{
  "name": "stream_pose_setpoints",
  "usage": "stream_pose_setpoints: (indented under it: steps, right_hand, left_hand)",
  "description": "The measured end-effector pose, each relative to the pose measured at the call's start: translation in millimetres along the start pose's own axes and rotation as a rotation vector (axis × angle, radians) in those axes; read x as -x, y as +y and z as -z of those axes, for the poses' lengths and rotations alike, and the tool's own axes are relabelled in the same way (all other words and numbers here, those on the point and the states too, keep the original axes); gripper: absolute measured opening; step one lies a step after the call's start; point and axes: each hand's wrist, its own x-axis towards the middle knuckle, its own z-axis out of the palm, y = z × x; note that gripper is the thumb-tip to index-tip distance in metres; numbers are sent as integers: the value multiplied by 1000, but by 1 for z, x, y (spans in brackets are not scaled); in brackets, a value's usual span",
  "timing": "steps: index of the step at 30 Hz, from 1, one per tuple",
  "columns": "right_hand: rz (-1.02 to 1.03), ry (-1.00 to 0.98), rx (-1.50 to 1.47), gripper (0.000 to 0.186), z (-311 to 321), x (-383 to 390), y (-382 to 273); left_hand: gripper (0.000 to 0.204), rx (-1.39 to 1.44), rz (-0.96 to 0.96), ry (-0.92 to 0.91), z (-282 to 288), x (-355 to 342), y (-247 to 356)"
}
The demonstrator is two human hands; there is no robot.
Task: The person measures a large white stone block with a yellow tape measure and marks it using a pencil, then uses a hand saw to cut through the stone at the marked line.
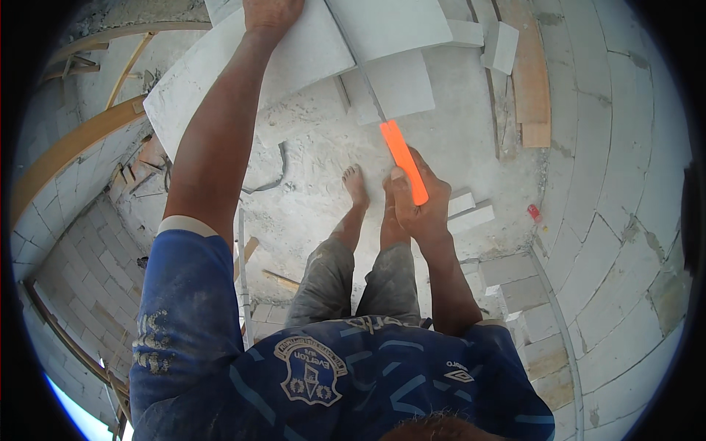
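Observation:
My right hand (425,195) is closed round the orange handle of a handsaw (403,162). Its thin grey blade runs up and away to the left, along a narrow slit in a large pale block. On the left of the blade lies one part of the block (305,62), and on the right another part (397,26); whether they still join at the far end is out of view. My left hand (272,13) rests on the left part at the top edge of the picture. Its fingers are cut off there, so their pose is hidden.
A pale slab (401,92) lies on the dusty floor under the block. Wooden boards (531,73) run along the right block wall (610,147). Small block offcuts (471,214) lie right of my legs. A curved wooden strip (73,158) tops the low wall at left.

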Motion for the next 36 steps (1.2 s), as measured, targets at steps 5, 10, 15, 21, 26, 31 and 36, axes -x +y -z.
stream_pose_setpoints:
  steps: [5,10,15,21,26,31,36]
  right_hand:
    - [74,110,105,46,-9,65,35]
    - [82,66,122,46,7,76,31]
    - [153,106,30,44,-17,0,36]
    - [190,141,159,48,-4,97,73]
    - [184,84,161,44,-8,10,79]
    - [260,155,111,43,-22,42,102]
    - [197,98,140,45,0,97,107]
  left_hand:
    - [29,2,32,-6,-5,10,3]
    - [31,-38,6,-31,4,4,-6]
    - [31,-106,-132,62,-21,2,-13]
    - [30,-133,-167,19,-14,12,-14]
    - [28,-82,-114,13,-23,0,-14]
    - [27,-130,-244,98,-29,16,-21]
    - [24,-176,-193,63,-24,6,-22]
